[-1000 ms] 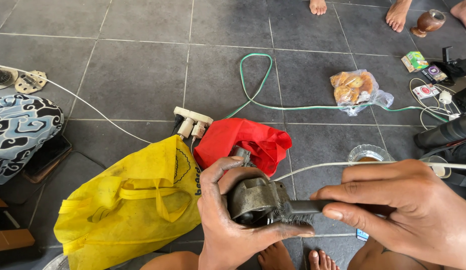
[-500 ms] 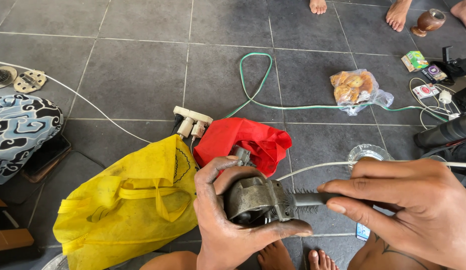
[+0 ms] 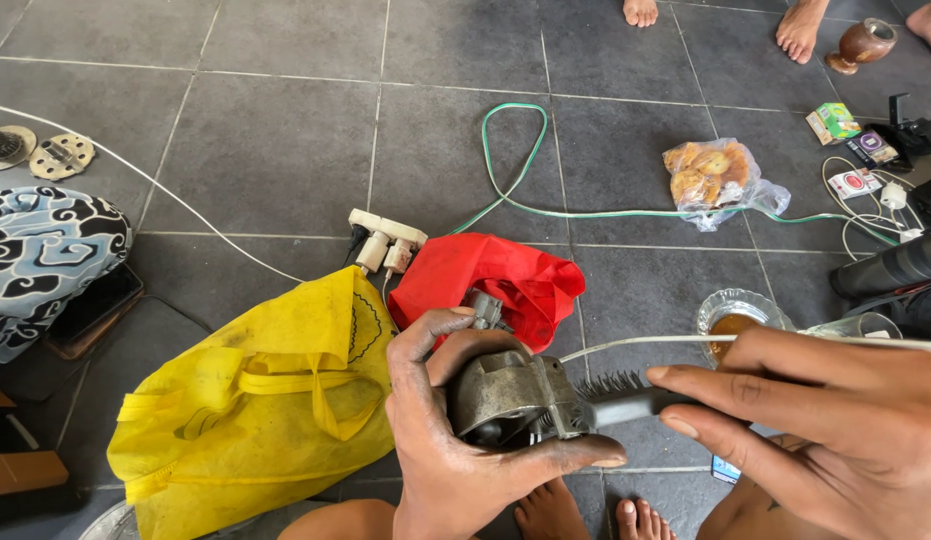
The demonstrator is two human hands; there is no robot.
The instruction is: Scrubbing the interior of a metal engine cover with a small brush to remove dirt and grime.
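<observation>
My left hand (image 3: 455, 440) grips a grimy grey metal housing (image 3: 505, 395), a rounded machine part, above my lap. My right hand (image 3: 825, 420) holds a grey-handled brush (image 3: 625, 398) whose dark bristles rest against the housing's right side. A white cable (image 3: 685, 342) runs from behind the housing off to the right, over my right hand. My bare feet (image 3: 585, 510) show below the hands.
A yellow cloth bag (image 3: 255, 410) and a red bag (image 3: 495, 280) lie on the grey tiled floor just beyond my hands. A white power strip (image 3: 385, 235), green cable (image 3: 525, 160), bagged food (image 3: 710, 180), glass dish (image 3: 735, 315) and other people's feet (image 3: 800, 25) surround them.
My left hand has turned the housing slightly and my right hand has drawn the brush a little to the right, baring its bristles.
</observation>
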